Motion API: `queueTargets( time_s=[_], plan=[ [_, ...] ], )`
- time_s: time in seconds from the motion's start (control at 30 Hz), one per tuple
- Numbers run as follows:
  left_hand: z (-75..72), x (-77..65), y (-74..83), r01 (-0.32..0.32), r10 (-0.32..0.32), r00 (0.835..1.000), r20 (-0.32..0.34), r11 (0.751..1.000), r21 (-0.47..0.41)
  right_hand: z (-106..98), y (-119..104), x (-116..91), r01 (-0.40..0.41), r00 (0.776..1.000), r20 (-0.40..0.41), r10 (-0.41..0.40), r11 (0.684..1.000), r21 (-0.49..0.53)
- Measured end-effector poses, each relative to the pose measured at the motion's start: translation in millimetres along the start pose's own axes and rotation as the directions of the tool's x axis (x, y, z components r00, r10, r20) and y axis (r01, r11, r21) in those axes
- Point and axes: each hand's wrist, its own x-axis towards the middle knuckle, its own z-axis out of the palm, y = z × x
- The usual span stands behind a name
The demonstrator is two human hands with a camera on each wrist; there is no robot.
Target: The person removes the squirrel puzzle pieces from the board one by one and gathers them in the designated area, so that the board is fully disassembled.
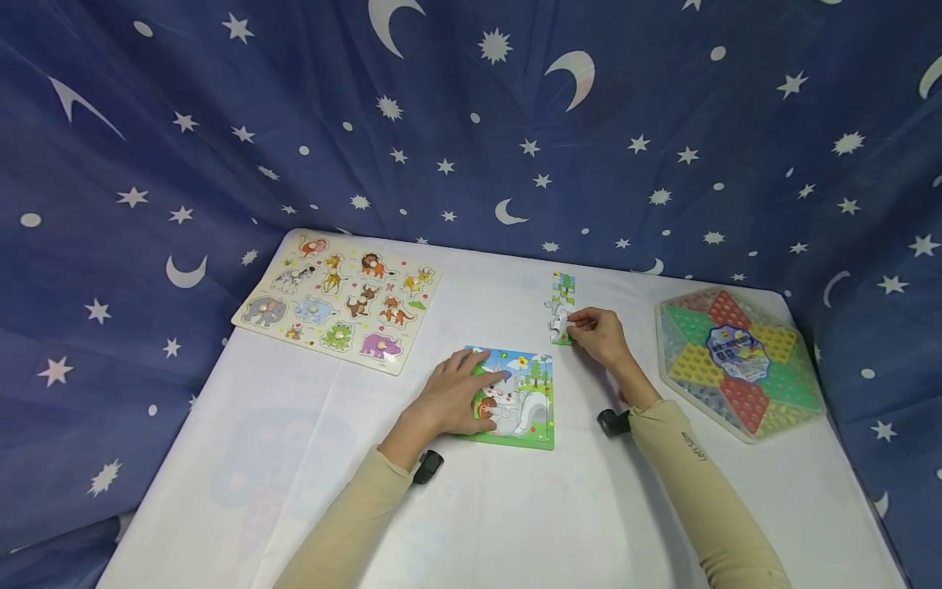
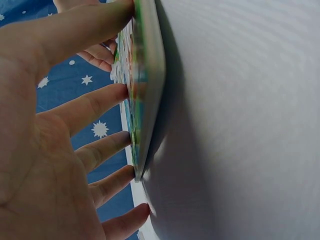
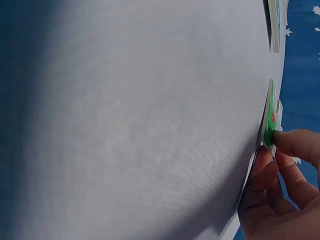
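Observation:
A square jigsaw puzzle (image 1: 536, 421) with a grey-white squirrel picture and green border lies mid-table in the head view. My left hand (image 1: 459, 394) rests on its left side with fingers spread, fingertips on the face in the left wrist view. Beyond its upper right corner stands a narrow column of joined puzzle pieces (image 1: 563, 286) with tree and white parts. My right hand (image 1: 599, 334) pinches a green-edged puzzle piece (image 3: 270, 119) at the column's lower end, thumb on top and fingers beneath its edge.
An animal knob puzzle board (image 1: 324, 311) lies at the back left. On the right is a hexagonal board game box (image 1: 688, 384) with coloured triangles. A star-and-moon cloth (image 1: 471, 123) hangs behind the white-covered table (image 1: 508, 523).

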Motion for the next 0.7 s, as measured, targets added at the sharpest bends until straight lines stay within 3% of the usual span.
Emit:
queueTargets(
  time_s=[0.7],
  plan=[
    [0.6, -0.3, 0.3, 0.003, -0.003, 1.0, 0.002, 1.0, 0.007, 1.7, 2.9, 2.5, -0.039, 0.999, -0.031, 0.039, 0.999, -0.013]
  ],
)
